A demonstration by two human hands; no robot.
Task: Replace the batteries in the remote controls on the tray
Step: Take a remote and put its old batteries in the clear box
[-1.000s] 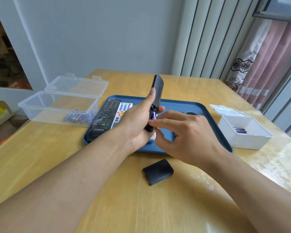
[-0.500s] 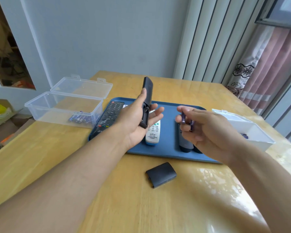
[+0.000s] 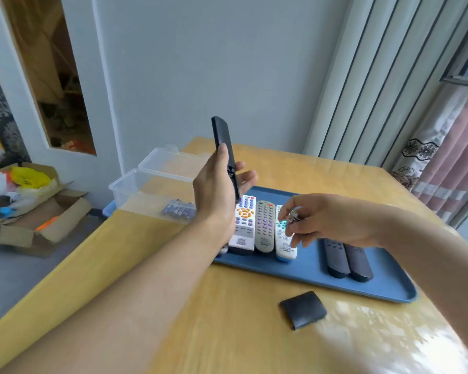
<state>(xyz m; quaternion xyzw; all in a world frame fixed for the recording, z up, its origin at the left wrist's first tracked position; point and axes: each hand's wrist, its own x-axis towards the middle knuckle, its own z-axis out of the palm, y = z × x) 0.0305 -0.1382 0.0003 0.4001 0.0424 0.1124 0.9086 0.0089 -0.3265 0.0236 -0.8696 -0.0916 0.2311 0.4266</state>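
Above the blue tray (image 3: 384, 288), left hand (image 3: 214, 193) grips a black remote (image 3: 223, 143) (upright), right hand (image 3: 324, 220) pinches batteries (image 3: 293, 216).

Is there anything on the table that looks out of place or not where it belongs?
Yes: a dark battery cover lies alone on the table, in front of the blue tray. It looks detached from a remote, likely the black remote held upright in the left hand.

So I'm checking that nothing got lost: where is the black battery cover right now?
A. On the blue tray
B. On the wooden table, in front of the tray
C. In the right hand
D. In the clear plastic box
B: the black battery cover lies on the bare wooden table, just outside the near rim of the blue tray, apart from both hands.
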